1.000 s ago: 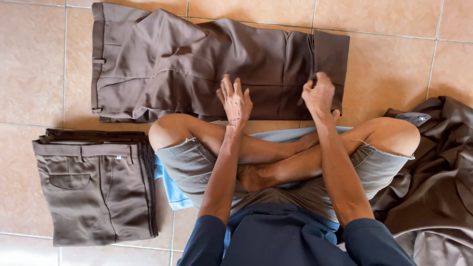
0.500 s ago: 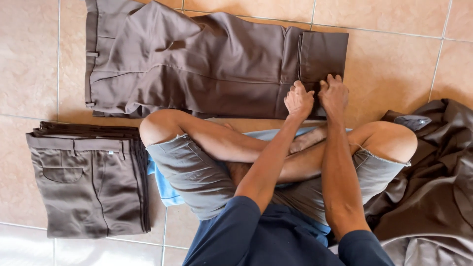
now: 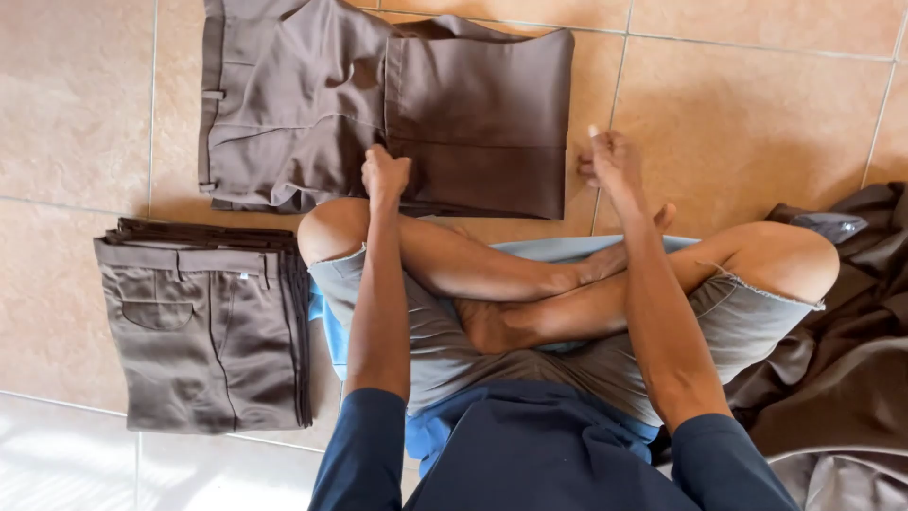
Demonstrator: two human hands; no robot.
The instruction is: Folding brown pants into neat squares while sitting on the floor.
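The left hand (image 3: 385,176) is pinching the trousers' (image 3: 378,104) near edge; the right hand (image 3: 610,159), loosely curled, is hovering beside the fold. Keeping edges aligned makes it neat.

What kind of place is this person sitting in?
Probably a room at home. The person sits cross-legged on a tiled floor, with brown trousers spread in front, a folded stack beside them, and a heap of clothes.

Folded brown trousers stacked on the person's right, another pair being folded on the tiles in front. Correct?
Not quite: the head view shows the stack of folded trousers on the person's left. The other pair does lie on the tiles in front, under the left hand and beside the right hand.
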